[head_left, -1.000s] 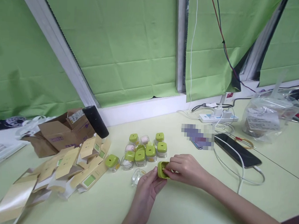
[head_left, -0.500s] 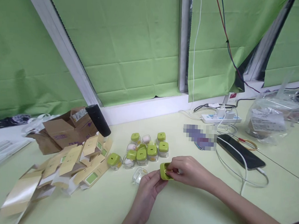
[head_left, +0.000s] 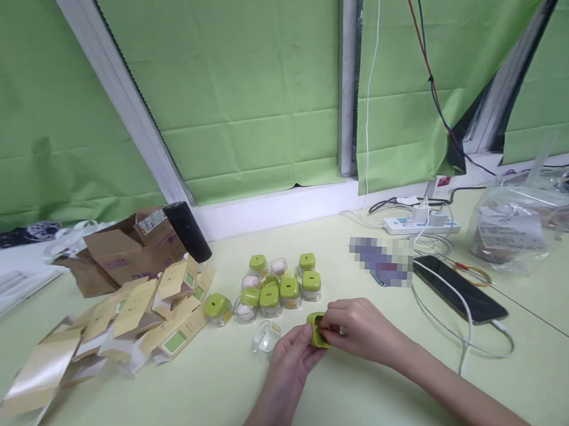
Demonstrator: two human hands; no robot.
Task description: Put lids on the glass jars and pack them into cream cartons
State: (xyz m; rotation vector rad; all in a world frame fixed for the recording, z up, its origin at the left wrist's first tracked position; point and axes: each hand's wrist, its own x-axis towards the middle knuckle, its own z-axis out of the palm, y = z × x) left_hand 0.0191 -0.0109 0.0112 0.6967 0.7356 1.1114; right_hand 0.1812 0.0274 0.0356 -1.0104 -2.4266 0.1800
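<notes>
Green cap (head_left: pixel 317 337) and left hand (head_left: pixel 292 355) have shifted slightly right and the cap has tipped a little, so the clear jar (head_left: pixel 266 338), partly covered half a second ago, shows fully. Nearest, the left hand grips the cap above the worktop (head_left: pixel 360 401), thumb on one side and fingers beneath, its hollow side turned toward the right hand (head_left: pixel 355 325). That hand's fingertips are bent into the hollow; whether they pinch anything there, I cannot tell. The cap looks like thin, stiff plastic: probably light, a bit slippery on its glossy outside, unlikely to crush but easy to twist out of a loose hold. Its outer side walls seem the best grip, leaving the hollow free. Just beyond the left hand, the clear jar looks smooth and hard, perhaps brittle if dropped, and is best held round its sides. Farther off stand the jars (head_left: pixel 269 296), most with green tops, their walls likely just as slick. Flattened and opened boxes (head_left: pixel 175 341) lie to the left, a black phone (head_left: pixel 459 289) to the right, and behind it a power strip (head_left: pixel 422 225).
</notes>
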